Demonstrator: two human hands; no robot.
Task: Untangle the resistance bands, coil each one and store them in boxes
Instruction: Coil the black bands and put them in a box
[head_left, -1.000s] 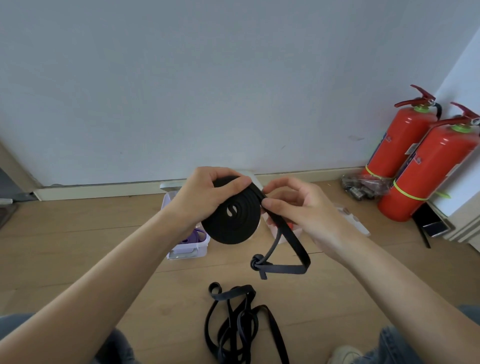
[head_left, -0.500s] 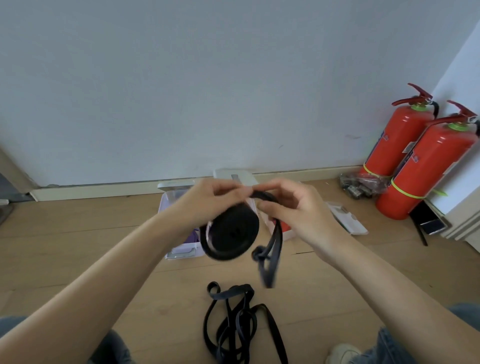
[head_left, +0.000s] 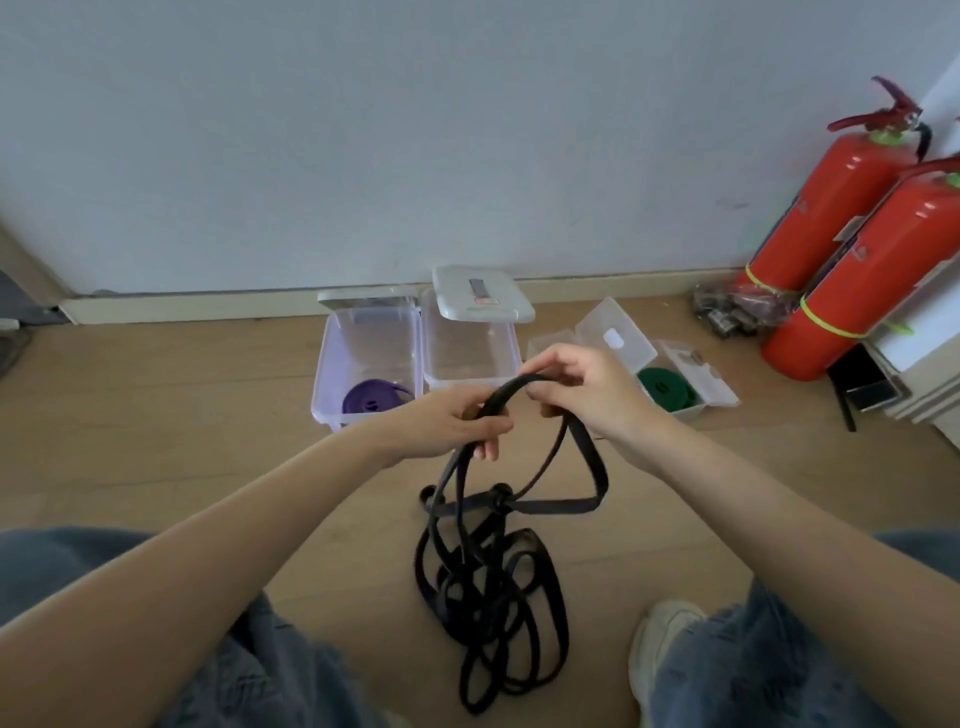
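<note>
Black band (head_left: 535, 387): left hand (head_left: 457, 423) & right hand (head_left: 587, 387) both pinch its top loop; rest piles on floor (head_left: 182, 415), knot blurry.

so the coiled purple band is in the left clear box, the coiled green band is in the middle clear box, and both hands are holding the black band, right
Not quite: the middle clear plastic box holds no band. The coiled green band lies in the right-hand clear box, as the head view shows. The coiled purple band is in the left clear box, and the left hand and right hand hold the black band.

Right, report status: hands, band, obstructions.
Left hand and right hand both gripping black band. Band uncoiled, knotted, trailing on floor. Middle box empty.
</note>
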